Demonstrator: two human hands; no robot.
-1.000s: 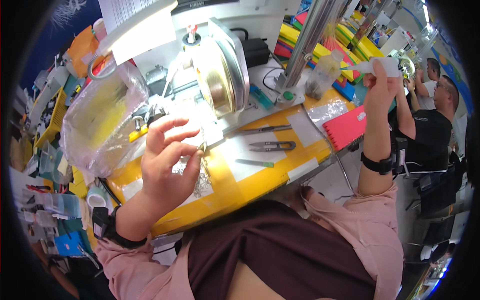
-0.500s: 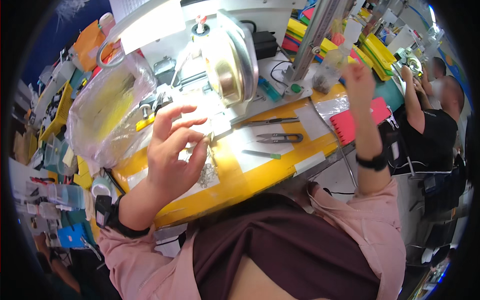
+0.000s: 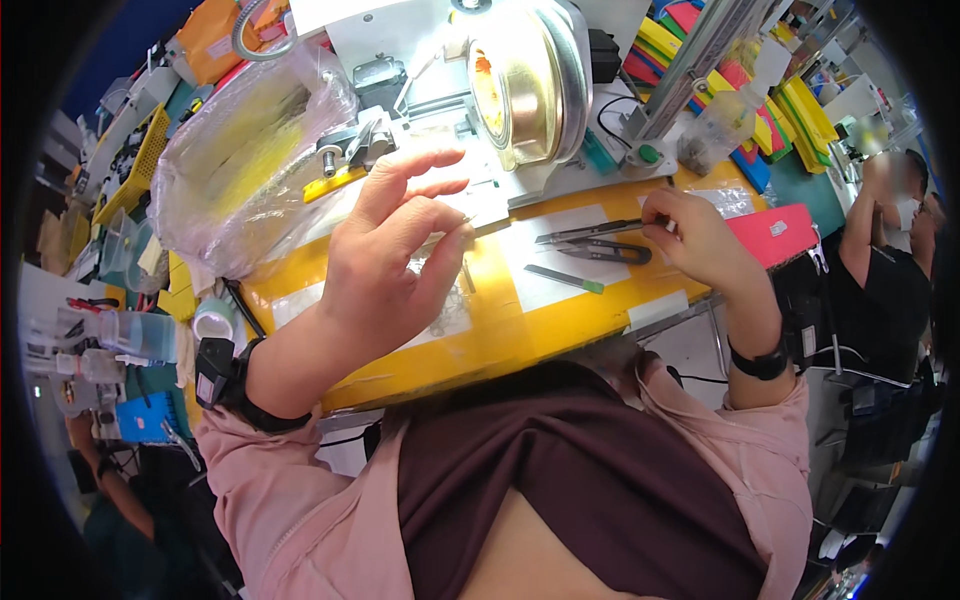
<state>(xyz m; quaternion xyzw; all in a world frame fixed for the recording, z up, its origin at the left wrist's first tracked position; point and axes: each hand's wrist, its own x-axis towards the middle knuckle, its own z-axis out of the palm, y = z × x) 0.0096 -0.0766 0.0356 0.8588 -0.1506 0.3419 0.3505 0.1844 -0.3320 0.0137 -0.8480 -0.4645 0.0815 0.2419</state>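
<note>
My left hand (image 3: 390, 255) is raised over the yellow-topped bench, thumb and index fingertip pinched together. Whatever tiny piece sits in that pinch is too small to name. Below it, partly covered by the hand, lies a small heap of thin silvery pieces (image 3: 452, 312). My right hand (image 3: 700, 238) is at the right of the bench, its fingertips closed on the right end of a slim dark pointed tool (image 3: 585, 232). Under that tool lie dark thread snips (image 3: 608, 251). A thin grey stick with a green end (image 3: 563, 278) rests on white paper nearer me.
A machine with a large gold-and-silver wheel (image 3: 520, 90) stands behind my hands. On the left is a clear plastic bag (image 3: 250, 150) with yellow inside. A red notebook (image 3: 775, 235) sits right of my right hand. Another person (image 3: 885, 240) is seated at far right.
My right hand has come down from the raised position at the right to the slim tool's end. My left hand keeps its pinch. The view has shifted.
</note>
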